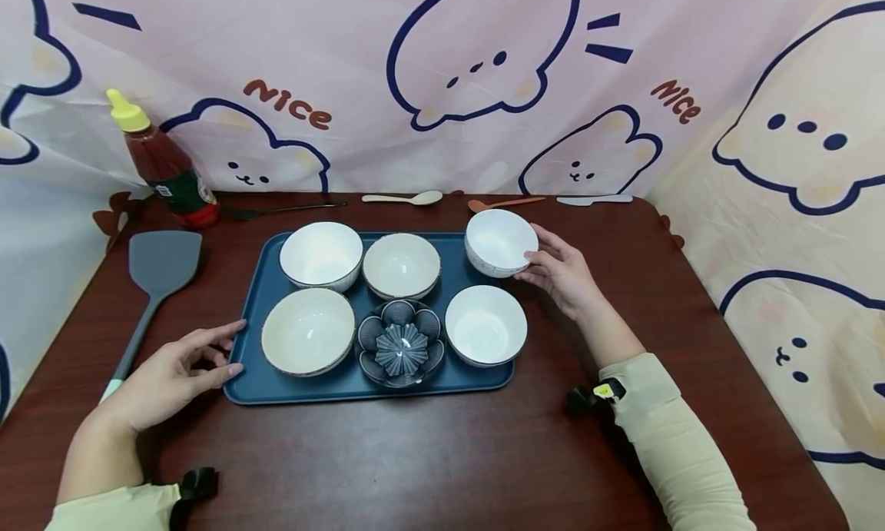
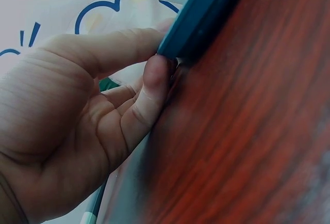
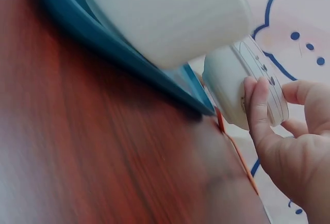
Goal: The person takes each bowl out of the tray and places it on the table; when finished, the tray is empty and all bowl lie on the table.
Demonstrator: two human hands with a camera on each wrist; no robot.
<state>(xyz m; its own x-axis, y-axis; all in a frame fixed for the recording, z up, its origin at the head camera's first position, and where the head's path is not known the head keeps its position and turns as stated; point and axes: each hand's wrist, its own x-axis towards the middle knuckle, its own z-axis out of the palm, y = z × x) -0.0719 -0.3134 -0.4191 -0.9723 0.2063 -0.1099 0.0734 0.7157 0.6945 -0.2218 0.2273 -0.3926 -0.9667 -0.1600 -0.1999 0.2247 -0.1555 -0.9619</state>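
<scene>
The lifted-side white bowl (image 1: 499, 239) is at the far right corner of the tray (image 1: 245, 381), directly to the left of the right grip (image 1: 563, 281). This grip is closed on it only partly: the thumb is at the rim, and the fingers lie against the outer wall. I cannot tell if its foot touches the tray.

The left grip (image 1: 169, 373) pinches the left edge of the tray between thumb and finger; its other fingers are partly hidden. To its right, on the tray, are the near left bowl (image 1: 308, 331), the far left bowl (image 1: 321, 254), the far middle bowl (image 1: 402, 266), the dark flower-shaped bowl (image 1: 401, 346) and the near right bowl (image 1: 486, 326).

The bench (image 1: 415, 469) is of reddish-brown wood. Beyond the left grip are a grey spatula (image 1: 164, 262), whose handle is partly covered by the hand, and a red bottle (image 1: 166, 166) with a label too small to read. Beyond the right grip, along the back, lie an orange-brown spoon (image 1: 508, 203) and a pale knife (image 1: 594, 200); farther left are a pale spoon (image 1: 422, 198) and a dark utensil (image 1: 290, 207), hard to make out. Behind hangs a pale cloth (image 1: 449, 158) with cartoon animals. Both sleeves (image 1: 684, 446) are cut off by the frame.
</scene>
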